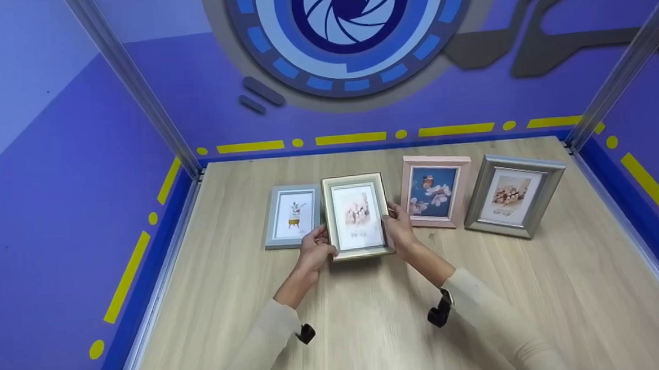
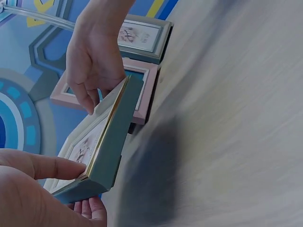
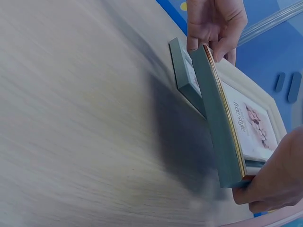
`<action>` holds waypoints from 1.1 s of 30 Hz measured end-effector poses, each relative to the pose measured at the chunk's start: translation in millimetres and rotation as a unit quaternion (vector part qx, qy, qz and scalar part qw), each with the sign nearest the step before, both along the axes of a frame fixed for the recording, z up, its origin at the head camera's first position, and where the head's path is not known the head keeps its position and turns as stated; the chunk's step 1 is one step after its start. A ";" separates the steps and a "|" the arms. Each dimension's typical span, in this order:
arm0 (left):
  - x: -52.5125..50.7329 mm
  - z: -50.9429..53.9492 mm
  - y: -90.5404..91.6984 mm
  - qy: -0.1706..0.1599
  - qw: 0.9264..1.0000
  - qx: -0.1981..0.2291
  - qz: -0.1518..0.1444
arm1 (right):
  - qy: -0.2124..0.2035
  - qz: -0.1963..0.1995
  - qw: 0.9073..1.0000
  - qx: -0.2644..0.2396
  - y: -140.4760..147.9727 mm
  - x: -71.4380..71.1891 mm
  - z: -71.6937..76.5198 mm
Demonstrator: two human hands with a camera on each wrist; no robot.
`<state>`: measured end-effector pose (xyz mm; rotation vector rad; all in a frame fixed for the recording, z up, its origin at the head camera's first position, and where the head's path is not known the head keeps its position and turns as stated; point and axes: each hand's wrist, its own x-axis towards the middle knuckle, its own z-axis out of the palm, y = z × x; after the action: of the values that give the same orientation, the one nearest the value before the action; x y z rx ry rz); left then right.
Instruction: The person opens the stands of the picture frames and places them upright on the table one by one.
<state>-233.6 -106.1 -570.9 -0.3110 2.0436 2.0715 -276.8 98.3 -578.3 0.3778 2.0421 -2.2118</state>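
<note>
A cream picture frame with a gold edge is held off the table between both hands, its picture side facing up toward the head camera. My left hand grips its lower left side, thumb on the front and fingers behind, as the left wrist view shows. On the opposite side my right hand grips the frame's right edge. The wrist views show the frame's greenish side and its shadow on the wood below. Just left of it lies a light blue-grey picture frame holding a potted-plant picture.
A pink picture frame with a blossom picture stands right of the right hand. Farther right, a silver-grey picture frame stands tilted. All are on a wooden table, with blue-purple panels around its back and sides.
</note>
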 end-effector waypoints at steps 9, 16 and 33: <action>13.9 19.1 -5.7 0.016 1.000 -0.011 -0.019 | -0.001 0.009 0.999 -0.031 2.7 5.2 8.8; 27.5 32.2 -4.5 0.061 0.996 0.029 -0.065 | -0.039 0.042 0.998 -0.035 7.9 7.1 6.8; 37.1 40.6 33.1 0.175 0.954 0.016 -0.245 | -0.052 0.063 0.989 -0.121 13.5 18.6 -12.2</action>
<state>-196.5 -73.1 -530.3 0.5554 1.9920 1.9331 -258.2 111.7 -590.5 0.3222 1.6724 -2.2762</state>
